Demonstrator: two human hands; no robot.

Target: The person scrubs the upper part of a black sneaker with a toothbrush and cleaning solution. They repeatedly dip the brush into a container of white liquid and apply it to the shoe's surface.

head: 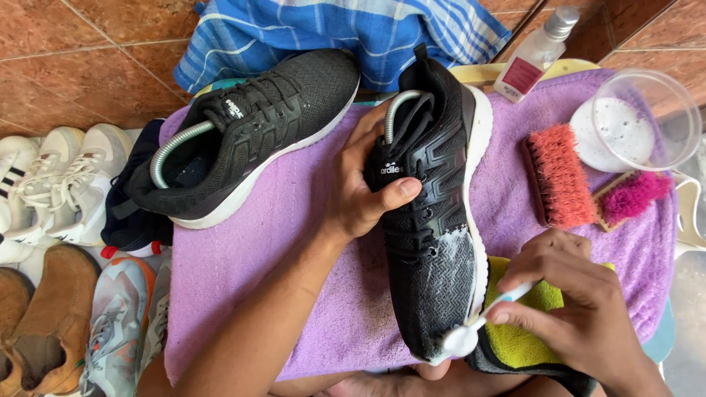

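My left hand (365, 192) grips a black sneaker (434, 242) with a white sole around its tongue and laces, toe pointing toward me. White foam covers the shoe's toe area on its right side. My right hand (581, 309) holds a white toothbrush (471, 331) whose head rests against the sole edge near the toe. A second black sneaker (250, 132) lies on its side to the upper left. Both shoes sit on a purple towel (294, 242).
An orange scrub brush (559, 176), a pink brush (632, 197), a clear tub of white powder (636, 121) and a small clear bottle (533, 55) lie at the right. A yellow-green cloth (522, 345) sits under my right hand. Several other shoes (59, 242) crowd the left. Blue checked cloth (353, 29) lies behind.
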